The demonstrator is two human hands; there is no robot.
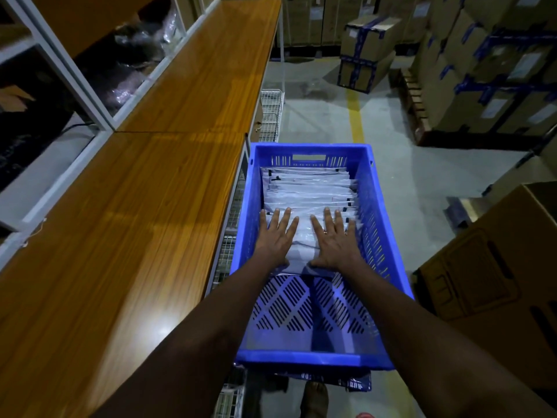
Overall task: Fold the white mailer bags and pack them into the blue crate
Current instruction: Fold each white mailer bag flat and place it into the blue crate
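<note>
The blue crate [313, 357] stands in front of me beside the wooden counter. Several folded white mailer bags [307, 188] fill its far half in an overlapping row. My left hand [275, 236] and my right hand [334, 239] lie flat side by side, fingers straight and spread, pressing on the nearest folded mailer bag [303, 251]. The crate's near half shows its bare slotted bottom.
A long wooden counter [144, 206] runs along the left, with white shelving behind it. Wire baskets [271, 113] sit under the counter's far end. Stacked cardboard boxes [482, 70] stand at the right and back; a large box [488, 267] sits close at right.
</note>
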